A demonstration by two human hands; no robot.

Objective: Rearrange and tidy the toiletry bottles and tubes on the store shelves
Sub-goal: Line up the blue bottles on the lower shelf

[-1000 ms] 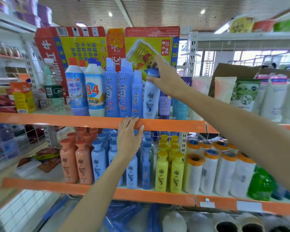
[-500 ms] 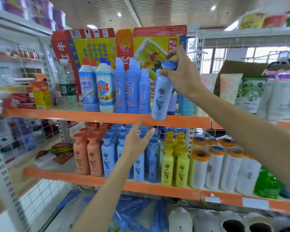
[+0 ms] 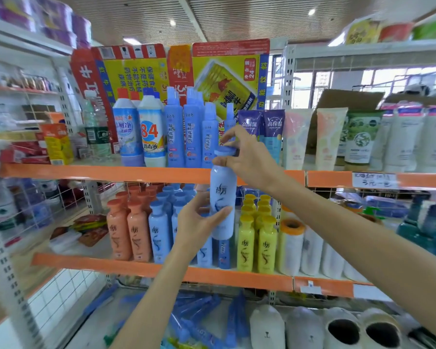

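Orange shelves [image 3: 136,172] behind, 2 hands [image 3: 249,159] [image 3: 199,222] grip 1 pale-blue bottle [image 3: 223,197], fingers closed around it.

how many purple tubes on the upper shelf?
2. Left purple tube stands behind the right hand holding the light blue bottle; right purple tube sits beside it. Others may hide behind.

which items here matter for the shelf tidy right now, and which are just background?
In play:
- light blue bottle, held in the air by both hands
- right hand on its cap
- left hand at its lower body
- matching blue bottles on the lower shelf

Just lying about:
- Red Bull carton
- 84 disinfectant bottle
- yellow bottles
- slippers
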